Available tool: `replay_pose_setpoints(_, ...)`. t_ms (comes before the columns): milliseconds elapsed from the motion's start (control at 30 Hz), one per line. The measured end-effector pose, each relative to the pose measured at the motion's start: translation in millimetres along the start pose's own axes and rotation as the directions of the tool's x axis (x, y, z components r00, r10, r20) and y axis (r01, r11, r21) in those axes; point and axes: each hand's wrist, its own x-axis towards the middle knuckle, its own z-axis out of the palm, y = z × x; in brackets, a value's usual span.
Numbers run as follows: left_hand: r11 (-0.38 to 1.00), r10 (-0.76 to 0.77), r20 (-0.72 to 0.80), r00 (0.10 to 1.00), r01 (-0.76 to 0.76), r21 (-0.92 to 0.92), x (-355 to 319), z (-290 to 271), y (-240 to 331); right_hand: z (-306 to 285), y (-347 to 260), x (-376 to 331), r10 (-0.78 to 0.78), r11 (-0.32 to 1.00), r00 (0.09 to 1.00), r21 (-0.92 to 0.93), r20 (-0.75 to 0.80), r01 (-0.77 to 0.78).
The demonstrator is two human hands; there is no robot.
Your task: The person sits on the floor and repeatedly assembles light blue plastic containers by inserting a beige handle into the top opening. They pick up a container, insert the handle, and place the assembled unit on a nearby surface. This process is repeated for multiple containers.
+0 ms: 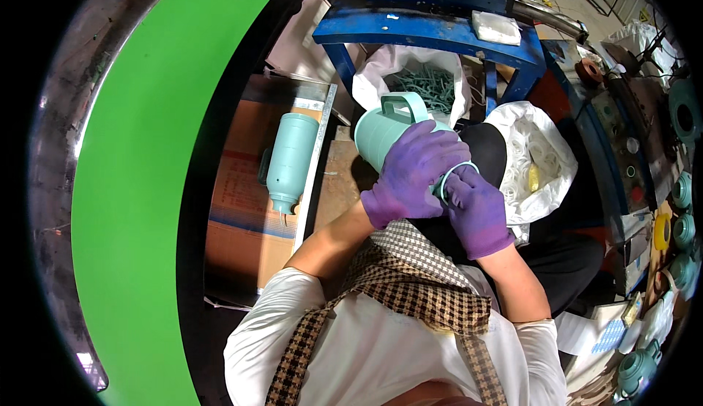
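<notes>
A mint-green plastic thermos shell (371,141) with a loop handle lies tilted across my lap, its mouth toward my right hand. My left hand (421,164), in a purple glove, is wrapped over the shell near its mouth end. At the round mouth rim (469,164) my right hand (477,212), also in a purple glove, has its fingers curled and pressed to the edge. Whatever those fingers may hold is hidden. To the left, a second mint-green shell (291,155) rests on a brown cardboard box (242,215), its narrow neck toward me.
Beyond my knees stand a white sack (372,76) of green plastic strips and a white sack (560,158) of pale rings. A blue metal bench (432,32) rises behind them. A green surface (139,186) curves along the left; more green parts (685,230) line the right.
</notes>
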Motion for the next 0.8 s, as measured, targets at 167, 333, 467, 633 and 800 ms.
replay_pose_setpoints(167, 0.999, 0.049, -0.015, 0.999, -0.049, 0.012, -1, 7, 4, -11, 5, -7, -0.051, 0.998, 0.999, 0.028, 0.014, 0.05)
replay_pose_setpoints(333, 0.999, 0.054, -0.014, 0.998, -0.054, 0.007, 7, 10, 4, -11, 6, -12, -0.034, 0.997, 0.992, 0.063, -0.121, 0.042)
replay_pose_setpoints(467, 0.999, 0.045, -0.028, 0.999, -0.045, 0.02, 9, 13, 6, -6, 10, -16, -0.036, 0.999, 0.984, 0.025, -0.175, 0.041)
replay_pose_setpoints(633, 0.997, 0.063, -0.02, 0.998, -0.062, 0.036, 9, 14, 8, -18, 12, -10, 0.001, 0.999, 1.0, -0.036, 0.031, 0.0)
replay_pose_setpoints(800, 0.999, 0.046, 0.008, 0.999, -0.046, 0.016, 13, 13, 9, -22, 12, -9, 0.028, 0.999, 1.0, 0.019, 0.011, -0.028)
